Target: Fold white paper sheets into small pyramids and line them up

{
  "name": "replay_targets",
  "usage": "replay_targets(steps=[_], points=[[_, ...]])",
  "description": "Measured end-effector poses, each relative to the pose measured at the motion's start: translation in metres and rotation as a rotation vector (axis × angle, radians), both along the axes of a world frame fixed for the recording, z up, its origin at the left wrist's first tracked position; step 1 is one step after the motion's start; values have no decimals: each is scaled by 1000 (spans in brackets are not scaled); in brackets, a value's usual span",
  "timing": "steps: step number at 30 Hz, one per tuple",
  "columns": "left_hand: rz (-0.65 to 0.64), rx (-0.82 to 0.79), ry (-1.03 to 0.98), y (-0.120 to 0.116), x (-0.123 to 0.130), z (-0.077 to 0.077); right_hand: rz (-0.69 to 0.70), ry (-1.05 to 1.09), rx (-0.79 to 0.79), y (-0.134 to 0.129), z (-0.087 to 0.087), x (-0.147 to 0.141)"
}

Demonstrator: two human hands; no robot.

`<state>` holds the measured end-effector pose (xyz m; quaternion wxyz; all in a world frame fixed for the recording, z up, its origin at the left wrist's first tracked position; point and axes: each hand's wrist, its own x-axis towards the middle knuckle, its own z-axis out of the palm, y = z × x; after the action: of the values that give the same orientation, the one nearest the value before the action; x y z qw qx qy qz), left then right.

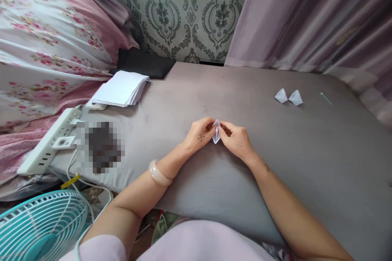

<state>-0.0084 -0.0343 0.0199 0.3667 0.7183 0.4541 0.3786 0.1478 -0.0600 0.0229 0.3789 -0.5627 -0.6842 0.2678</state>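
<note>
Between my two hands is a small piece of folded white paper (216, 134), held upright with its pointed end up and a slit down its middle. My left hand (200, 133) pinches its left side, and a pale bangle circles that wrist. On the other side my right hand (237, 136) grips the paper with thumb and fingers. The fingertips behind the paper are partly hidden. Farther off to the right, two folded white paper pieces (288, 97) lie side by side on the grey cloth surface (245, 85).
A stack of white paper (121, 88) lies at the back left before a black folder-like item (147, 63). A power strip (50, 142) with cables runs along the left edge, above a turquoise fan (45, 228). A thin green stick (326, 98) lies far right.
</note>
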Motion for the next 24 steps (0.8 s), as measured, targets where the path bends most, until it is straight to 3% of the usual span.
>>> replay_targets(steps=[6,15,20,24], points=[[-3,96,70,0,-1,1,-9,-49,-64,-1,4,0],[2,-66,-88,2,0,0,-31,-90,-39,1,2,0],[-47,-10,-36,3,-1,-2,-7,-101,-38,1,2,0],[-25,-36,-119,4,1,-3,-56,-141,39,2,-1,0]])
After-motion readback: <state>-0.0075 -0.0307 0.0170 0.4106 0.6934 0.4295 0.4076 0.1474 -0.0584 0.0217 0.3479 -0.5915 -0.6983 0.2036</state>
